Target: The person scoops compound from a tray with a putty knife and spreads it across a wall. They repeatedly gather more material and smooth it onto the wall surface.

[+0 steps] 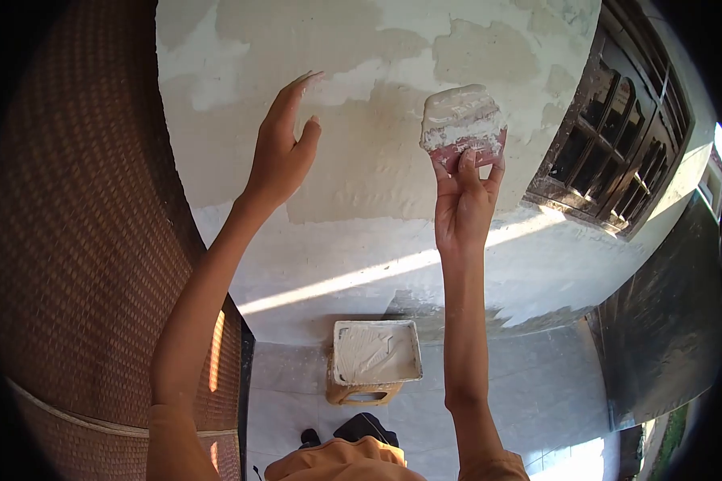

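Note:
My right hand (463,200) grips a red scraper (462,124) caked with white putty, its blade flat against the wall (377,160). The wall is patchy, with beige areas and white putty smears. My left hand (282,148) is raised with fingers straight and apart, fingertips touching or nearly touching the wall to the left of the scraper. It holds nothing.
A square tray of white putty (375,353) rests on a small wooden stool (361,393) on the tiled floor below. A dark wooden window frame (610,136) is set in the wall at right. A woven brown panel (80,240) fills the left side.

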A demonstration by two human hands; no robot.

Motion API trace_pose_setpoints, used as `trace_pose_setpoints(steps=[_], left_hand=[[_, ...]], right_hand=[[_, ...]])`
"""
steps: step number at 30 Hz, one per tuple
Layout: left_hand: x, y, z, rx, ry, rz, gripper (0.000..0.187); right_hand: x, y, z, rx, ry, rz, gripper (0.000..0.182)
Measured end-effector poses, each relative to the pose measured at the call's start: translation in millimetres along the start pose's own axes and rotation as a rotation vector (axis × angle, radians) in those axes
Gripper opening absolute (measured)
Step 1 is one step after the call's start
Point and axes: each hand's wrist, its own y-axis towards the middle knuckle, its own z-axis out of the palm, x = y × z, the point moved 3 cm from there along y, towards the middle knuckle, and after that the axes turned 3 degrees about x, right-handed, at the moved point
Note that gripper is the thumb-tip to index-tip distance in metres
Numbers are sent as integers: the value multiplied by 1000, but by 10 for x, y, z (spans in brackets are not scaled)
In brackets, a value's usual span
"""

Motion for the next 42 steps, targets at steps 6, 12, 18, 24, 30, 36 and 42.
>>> trace_pose_setpoints(steps=[6, 12, 18, 24, 30, 36, 42], left_hand=[[29, 364, 0, -97, 142, 132, 49], [159, 769, 102, -171, 393, 177, 48], [239, 1078, 168, -249, 538, 201, 49], [491, 1353, 93, -284, 566, 216, 50], [719, 1656, -6, -304, 635, 280, 50], [898, 1880, -36, -332, 742, 374, 51], [895, 2078, 61, -343, 737, 441, 52]], right_hand=[[85, 403, 41, 30, -70, -68, 52], [91, 943, -43, 73, -57, -132, 46], [-29, 1376, 34, 143, -96, -160, 35], [-249, 1643, 272, 128, -154, -256, 33], [-471, 1856, 549, 155, -662, -694, 29], [-813, 2143, 781, 322, -1065, -1173, 54], [-899, 2419, 778, 382, -1457, -1348, 63]])
